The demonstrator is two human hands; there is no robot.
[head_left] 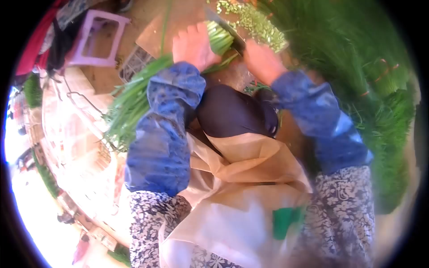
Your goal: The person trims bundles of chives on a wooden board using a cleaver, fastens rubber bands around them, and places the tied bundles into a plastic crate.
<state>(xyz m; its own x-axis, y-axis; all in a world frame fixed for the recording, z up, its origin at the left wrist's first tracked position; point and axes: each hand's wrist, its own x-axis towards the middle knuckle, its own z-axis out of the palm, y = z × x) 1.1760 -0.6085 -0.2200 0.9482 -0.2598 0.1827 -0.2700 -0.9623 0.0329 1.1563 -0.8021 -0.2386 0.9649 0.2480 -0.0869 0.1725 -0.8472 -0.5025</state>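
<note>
My left hand (193, 48) is closed over a thick bunch of long green stalks (219, 39); their cut ends point right and their leaves trail down to the lower left. My right hand (264, 61) is wrapped round a knife, whose handle is hidden in the fist. The dark knife blade (227, 27) stands right beside the stalks' cut ends; whether it touches them I cannot tell. A heap of chopped pale green pieces (257, 24) lies just beyond the blade. Blue sleeve covers reach up both forearms.
Large bundles of green leafy stalks (348, 58) fill the right side, some tied with red bands. A lilac plastic stool (99, 40) stands at the upper left. A brown apron (254, 165) and a dark rounded knee (237, 111) are below my hands. The left background is overexposed.
</note>
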